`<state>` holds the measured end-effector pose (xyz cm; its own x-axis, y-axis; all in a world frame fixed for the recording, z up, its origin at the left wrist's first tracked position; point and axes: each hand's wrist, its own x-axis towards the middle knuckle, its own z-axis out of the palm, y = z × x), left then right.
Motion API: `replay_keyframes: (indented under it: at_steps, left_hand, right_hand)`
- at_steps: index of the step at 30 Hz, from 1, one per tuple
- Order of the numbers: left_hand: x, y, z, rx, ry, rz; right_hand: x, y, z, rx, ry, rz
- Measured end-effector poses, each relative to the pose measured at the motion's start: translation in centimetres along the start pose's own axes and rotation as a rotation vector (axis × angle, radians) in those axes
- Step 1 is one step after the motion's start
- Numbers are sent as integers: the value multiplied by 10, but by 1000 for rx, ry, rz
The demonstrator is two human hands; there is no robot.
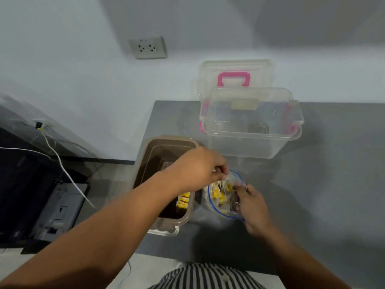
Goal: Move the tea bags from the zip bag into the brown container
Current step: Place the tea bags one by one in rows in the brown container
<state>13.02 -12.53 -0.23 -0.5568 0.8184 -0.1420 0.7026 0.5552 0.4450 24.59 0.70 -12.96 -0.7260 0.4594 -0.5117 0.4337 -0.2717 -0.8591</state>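
Note:
A clear zip bag point(234, 178) with a blue seal lies open on the grey table, holding several white and yellow tea bags point(216, 192). My left hand point(200, 167) pinches the bag's far edge. My right hand point(250, 203) grips the near edge of the opening. To the left of the bag stands the brown container point(150, 149), open, with a few yellow-labelled tea bags point(183, 200) inside at its near end. My left forearm crosses over the container and hides part of its inside.
A large clear plastic box point(250, 140) with pink latches stands behind the bag, its lid with a pink handle point(233, 78) leaning on the wall. The table's left edge runs beside the brown container. A white cable point(62, 165) and dark equipment lie lower left.

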Motion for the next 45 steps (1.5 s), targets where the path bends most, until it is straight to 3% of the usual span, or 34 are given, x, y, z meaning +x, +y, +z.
replay_keyframes:
  at_steps: [7,16,25,34,40,45]
  left_hand:
    - [21,30,48,226,-332,-3]
    - [22,36,76,253,-488,-152]
    - [22,35,79,260,-423,-163]
    - [30,21,63,47,-138,-258]
    - [27,18,53,-40,-192,-266]
    - [17,13,31,-33,-110,-212]
  right_hand:
    - [6,2,-9,-31,31,27]
    - [4,-1,-17,28,23,66]
    - [-2,0,-23,99,-12,52]
    - [2,4,-22,9,9,27]
    - [1,0,-20,47,22,-1]
    - [2,-2,-13,73,49,2]
